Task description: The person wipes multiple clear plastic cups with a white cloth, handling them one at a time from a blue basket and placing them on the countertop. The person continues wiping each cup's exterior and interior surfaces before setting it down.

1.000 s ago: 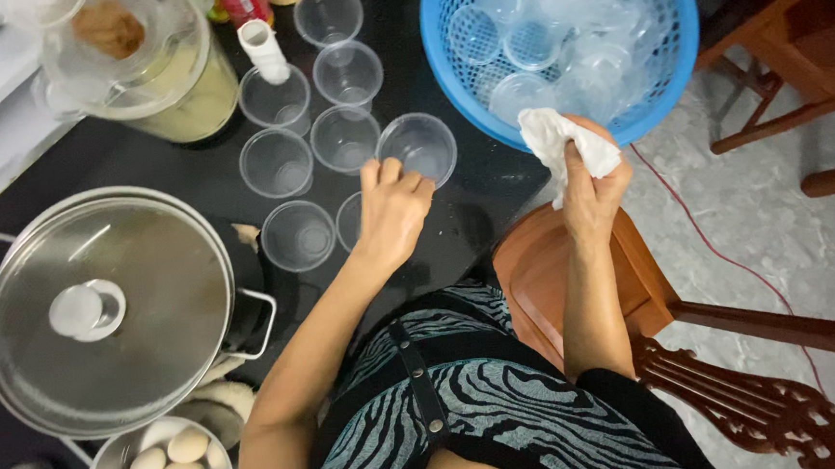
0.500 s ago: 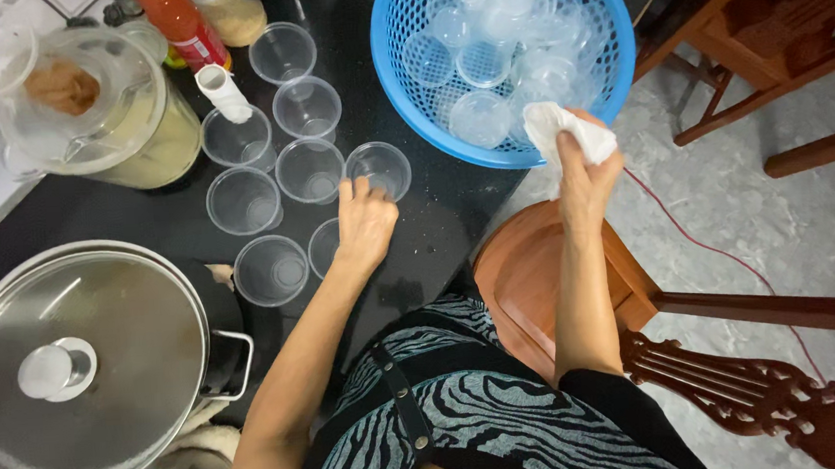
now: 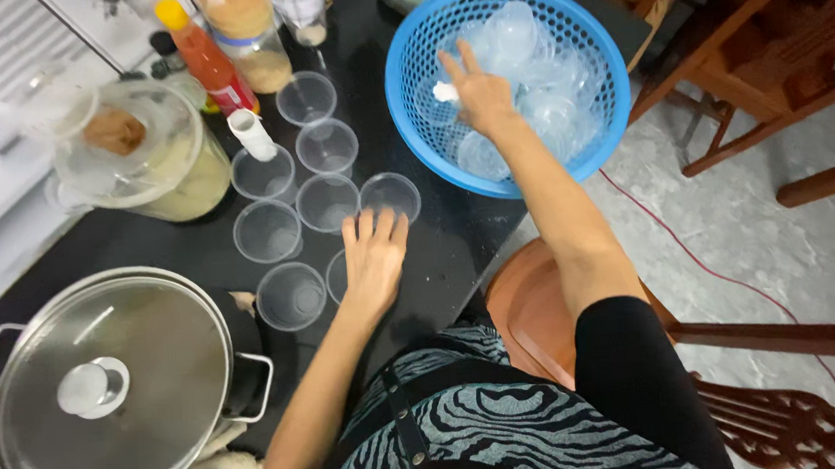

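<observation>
— Where do we stand with the cups?

— Our right hand (image 3: pixel 479 94) is down inside the blue basket (image 3: pixel 611 78), fingers spread over the heap of clear cups (image 3: pixel 534 92), with a scrap of white cloth (image 3: pixel 445 92) pinched at the thumb side. The heap lies directly under and just beyond that hand, so it is the nearer of the two by far.

— And the left?

— Our left hand (image 3: pixel 373 256) rests flat and open on the black worktop (image 3: pixel 196 243), palm over one cup (image 3: pixel 336 274) at the near end of the rows, fingertips just touching the rim of the next cup (image 3: pixel 389 196). It holds nothing that we can see.

— How do the rows run?

— The cups already set out (image 3: pixel 296 184) stand upright in two rough lines, running from our body away toward the bottles (image 3: pixel 232 43) (so the open spots lie on the basket side, between the two hands).

— Anything we cannot make out?

— Plenty. The cups in the basket are transparent and piled, so we cannot tell whether the right hand grips one or only the cloth. The cup under our left palm is mostly covered. The big lidded pot (image 3: pixel 108 389) is cut off at the frame's edge.
</observation>
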